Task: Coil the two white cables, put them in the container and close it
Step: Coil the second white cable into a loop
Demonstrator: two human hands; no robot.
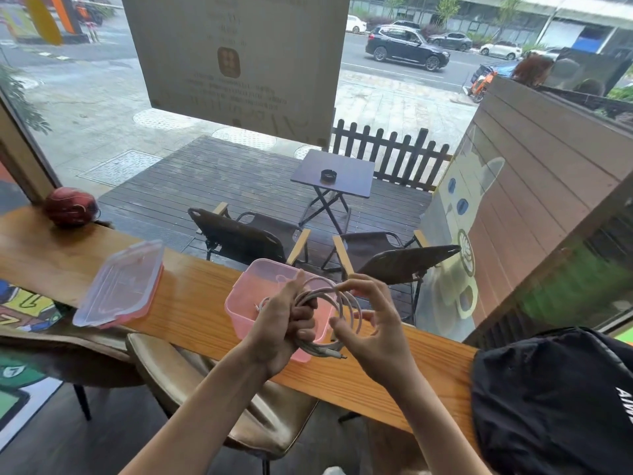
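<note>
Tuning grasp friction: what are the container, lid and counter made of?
Container: translucent pink plastic, smooth, light passes through its walls. Lid: clear glossy plastic, seemingly with pink trim. Counter: wood or wood-look, visible grain, satin sheen.

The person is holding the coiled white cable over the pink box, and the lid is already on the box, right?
Not quite. The lid is off, lying on the counter left of the box, as the head view shows. The rest is right: the left hand grips the coiled cable over the open box, the right hand helping.
</note>
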